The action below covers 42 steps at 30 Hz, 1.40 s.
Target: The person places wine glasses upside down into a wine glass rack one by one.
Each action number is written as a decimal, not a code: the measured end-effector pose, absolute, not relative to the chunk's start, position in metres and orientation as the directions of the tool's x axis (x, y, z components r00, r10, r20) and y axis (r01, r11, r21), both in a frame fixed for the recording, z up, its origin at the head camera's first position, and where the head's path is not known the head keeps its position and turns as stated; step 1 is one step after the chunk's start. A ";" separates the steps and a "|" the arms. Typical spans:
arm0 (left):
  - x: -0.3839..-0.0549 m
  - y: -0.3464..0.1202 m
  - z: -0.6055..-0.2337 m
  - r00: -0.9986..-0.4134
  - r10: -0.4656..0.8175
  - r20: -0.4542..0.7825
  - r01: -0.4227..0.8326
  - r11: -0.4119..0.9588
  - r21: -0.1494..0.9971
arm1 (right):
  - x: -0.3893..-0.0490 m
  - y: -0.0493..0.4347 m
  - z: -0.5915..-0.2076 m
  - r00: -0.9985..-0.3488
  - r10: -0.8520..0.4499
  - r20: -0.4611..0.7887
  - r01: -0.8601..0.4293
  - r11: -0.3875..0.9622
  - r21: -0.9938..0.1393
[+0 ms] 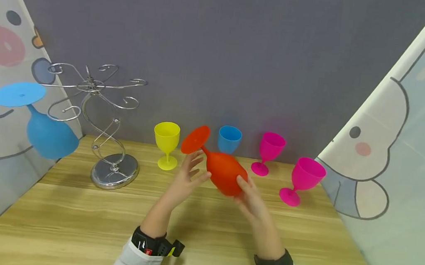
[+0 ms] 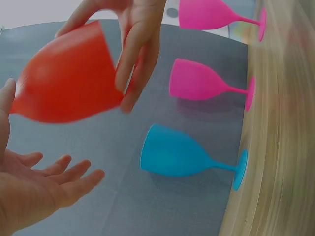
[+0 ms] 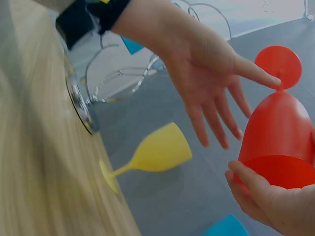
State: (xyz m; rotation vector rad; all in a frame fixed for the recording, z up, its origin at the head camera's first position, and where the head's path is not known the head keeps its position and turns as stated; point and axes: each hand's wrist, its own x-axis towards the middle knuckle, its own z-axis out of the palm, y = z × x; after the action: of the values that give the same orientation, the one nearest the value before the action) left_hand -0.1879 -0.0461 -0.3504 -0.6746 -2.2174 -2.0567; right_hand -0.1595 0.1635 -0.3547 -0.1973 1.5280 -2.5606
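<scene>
A red plastic goblet (image 1: 226, 173) is held tilted above the table, its foot up and to the left, its mouth toward the lower right. My right hand (image 1: 253, 200) grips it near the rim, thumb on one side and fingers on the other, as the right wrist view shows. By the stem is my left hand (image 1: 185, 176), palm turned toward the goblet. Its fingers (image 3: 211, 120) are spread and fairly straight, and its thumb reaches to the stem in the right wrist view. In the left wrist view the goblet's foot is out of frame.
A chrome stemware rack (image 1: 115, 170) with curled arms stands at left, a blue goblet (image 1: 51, 136) hanging upside down from it. Along the back stand a yellow goblet (image 1: 166, 137), another blue goblet (image 1: 229, 139) and two pink goblets (image 1: 271, 146). A grey panel (image 1: 218, 58) rises behind.
</scene>
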 end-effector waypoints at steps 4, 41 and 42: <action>-0.184 -0.042 -0.351 -0.907 0.281 0.314 0.341 0.052 0.939 | -0.159 0.160 -0.360 -0.941 -0.338 0.028 0.169 -0.538 -0.826; -0.172 -0.031 -0.345 -0.900 0.318 0.297 0.318 0.016 0.948 | -0.152 0.145 -0.359 -0.843 -0.538 0.010 0.408 -0.650 -0.642; -0.172 -0.030 -0.345 -0.901 0.316 0.297 0.319 0.017 0.948 | -0.152 0.145 -0.359 -0.843 -0.538 0.011 0.408 -0.651 -0.640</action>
State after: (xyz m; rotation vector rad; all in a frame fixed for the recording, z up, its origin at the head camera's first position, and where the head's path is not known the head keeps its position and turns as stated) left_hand -0.1720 -0.0305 -0.3453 -0.6992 -2.2389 -2.0870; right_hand -0.1519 0.1448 -0.3588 -0.2712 0.8803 -2.4435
